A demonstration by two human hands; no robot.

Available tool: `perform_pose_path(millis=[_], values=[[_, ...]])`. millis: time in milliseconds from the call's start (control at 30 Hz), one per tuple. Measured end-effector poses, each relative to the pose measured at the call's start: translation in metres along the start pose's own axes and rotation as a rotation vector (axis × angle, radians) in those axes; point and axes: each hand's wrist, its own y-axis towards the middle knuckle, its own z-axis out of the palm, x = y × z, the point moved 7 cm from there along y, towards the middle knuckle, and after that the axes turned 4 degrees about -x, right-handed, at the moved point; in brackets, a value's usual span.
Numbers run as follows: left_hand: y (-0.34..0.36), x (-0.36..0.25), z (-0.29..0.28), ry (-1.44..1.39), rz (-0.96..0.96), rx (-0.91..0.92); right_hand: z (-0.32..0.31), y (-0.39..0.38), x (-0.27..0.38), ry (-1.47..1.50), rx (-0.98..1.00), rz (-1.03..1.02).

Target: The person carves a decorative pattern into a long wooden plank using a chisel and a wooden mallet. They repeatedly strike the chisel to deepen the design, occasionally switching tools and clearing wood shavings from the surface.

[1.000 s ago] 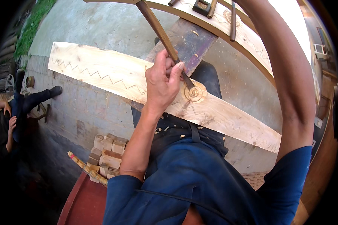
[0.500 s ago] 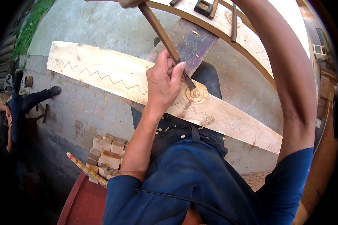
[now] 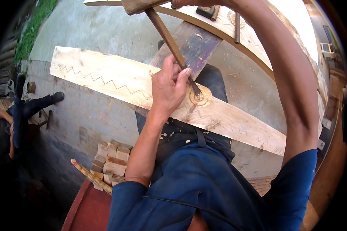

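Just beyond the dark blue shirt (image 3: 204, 177), a long, pale wooden board (image 3: 96, 73) cut with zigzag lines lies slantwise across the legs. On it, the left hand (image 3: 166, 86) has its fingers curled snugly round the lower shaft of a long brown wooden-handled chisel (image 3: 165, 34), thumb on the right side, forearm rising from below. The chisel's long axis runs from upper left to lower right, its dark tip meeting the round carved medallion (image 3: 205, 97); the left hand is nearer that tip. At the top end, a brown wooden mallet (image 3: 142, 4) overlaps the handle, though contact cannot be told. The right hand (image 3: 200, 2), mostly cropped, seems closed on the mallet, its elbow bent out rightward, forearm crossing overhead. Farther out are a dark, worn plank (image 3: 191, 46) and a curved pale board (image 3: 254, 43) bearing tools.
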Motion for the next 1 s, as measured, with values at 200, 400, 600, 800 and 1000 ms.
perform_pose_path(millis=[200,400,600,800,1000], values=[[0.002,0.004,-0.014,-0.279,-0.133,0.204,-0.018,-0.074,-0.027,0.459,-0.185,0.268],[0.005,-0.008,0.012,-0.167,-0.049,0.219,0.000,-0.180,-0.052,0.368,-0.315,0.554],[-0.033,-0.018,0.022,0.081,-0.118,0.494,0.019,-0.288,-0.087,0.337,-0.370,0.796],[0.019,-0.023,0.018,-0.106,-0.078,0.313,0.042,-0.335,-0.089,0.541,-0.396,0.939],[0.060,-0.002,0.044,-0.019,-0.082,0.317,0.047,-0.319,-0.086,0.564,-0.390,0.943]])
